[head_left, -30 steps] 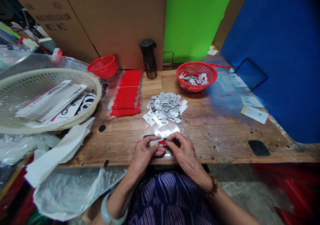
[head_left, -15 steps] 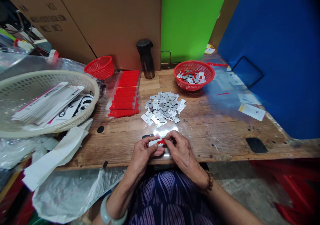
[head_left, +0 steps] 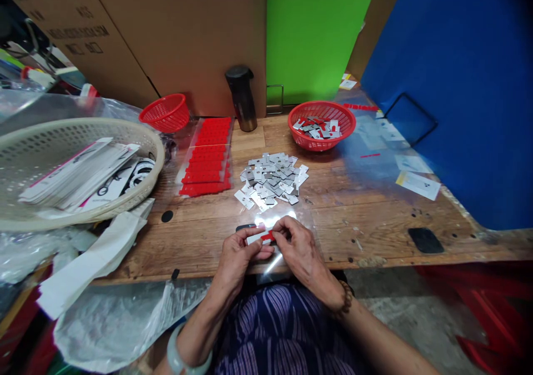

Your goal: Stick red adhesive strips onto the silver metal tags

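Near the table's front edge, my left hand (head_left: 237, 255) pinches a small white-grey card (head_left: 254, 238) between thumb and fingers. My right hand (head_left: 297, 247) is closed on the end of a small red piece (head_left: 267, 236) that lies against the card; whether it is stuck on is too small to tell. Just beyond my hands spreads a loose pile of small silvery cards (head_left: 272, 176), several with a dark mark. Left of the pile lie stacked sheets of red pieces (head_left: 206, 164) on clear backing.
A red basket (head_left: 321, 147) holds cards with red on them. A dark flask (head_left: 242, 100) stands at the back beside a smaller red basket (head_left: 166, 114). On the left, a large cream basket (head_left: 144, 197) carries printed cards. A blue panel (head_left: 453, 103) borders the right.
My hands stay in nearly the same place, with the red piece shifted only slightly against the card. The whole view has moved a little.
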Motion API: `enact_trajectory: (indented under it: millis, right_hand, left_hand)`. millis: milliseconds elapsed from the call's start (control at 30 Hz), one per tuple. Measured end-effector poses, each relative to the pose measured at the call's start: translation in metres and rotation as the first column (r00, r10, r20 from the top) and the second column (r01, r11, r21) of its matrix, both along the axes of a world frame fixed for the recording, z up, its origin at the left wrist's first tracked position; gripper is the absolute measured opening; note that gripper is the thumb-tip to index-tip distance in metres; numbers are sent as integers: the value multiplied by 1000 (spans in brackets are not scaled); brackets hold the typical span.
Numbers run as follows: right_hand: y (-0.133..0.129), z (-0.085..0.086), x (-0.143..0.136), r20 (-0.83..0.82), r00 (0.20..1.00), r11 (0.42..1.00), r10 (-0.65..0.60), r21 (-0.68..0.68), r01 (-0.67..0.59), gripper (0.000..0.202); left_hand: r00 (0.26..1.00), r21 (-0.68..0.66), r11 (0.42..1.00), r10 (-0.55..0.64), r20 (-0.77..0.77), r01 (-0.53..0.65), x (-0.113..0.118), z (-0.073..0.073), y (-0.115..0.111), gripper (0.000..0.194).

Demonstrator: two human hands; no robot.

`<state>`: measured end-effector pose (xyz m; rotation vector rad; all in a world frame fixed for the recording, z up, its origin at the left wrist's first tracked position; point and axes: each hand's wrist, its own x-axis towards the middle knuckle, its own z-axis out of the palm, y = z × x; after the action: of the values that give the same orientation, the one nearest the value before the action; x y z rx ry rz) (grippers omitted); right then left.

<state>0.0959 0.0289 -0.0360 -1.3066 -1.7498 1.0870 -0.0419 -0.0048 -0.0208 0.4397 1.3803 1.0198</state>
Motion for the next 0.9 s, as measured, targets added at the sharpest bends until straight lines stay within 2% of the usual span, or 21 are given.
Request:
enact_trajectory:
  millis: [133,233,333,433,600,700,800,900]
  right_hand:
    - [0,0,0,-18,1000,999,11,31,-11,11]
    - [2,-5,1,-53,998,999,-31,18,32,4]
    - [6,-11,4,-126,990,997,-66,-57,59,18]
    - [9,-9,9,-145,989,991,-35,-130,16,14]
    - [9,4,14,-147,987,975,66,-203,-96,24]
    - [8,5,13,-214,970,939,115,-296,-177,25]
    - [8,2,10,-382,920,867,91,-425,-262,33]
    - [7,0,7,-483,874,815,63,-480,-324,36]
  left_hand:
    - [1000,-25,1000,12,12,-12,0,1,1,35]
    - [999,-30,999,21,24,-21,1,2,1,33]
    - [999,-44,999,30,37,-28,2,4,1,32]
    - [999,-45,999,31,44,-29,2,6,1,32]
    - [998,-28,1000,13,55,-11,0,5,0,35]
    - [998,-12,1000,8,66,-7,-2,4,0,34]
    - [997,6,1000,2,83,-2,-4,6,-1,34]
    - [997,13,1000,10,81,-11,-5,7,-2,33]
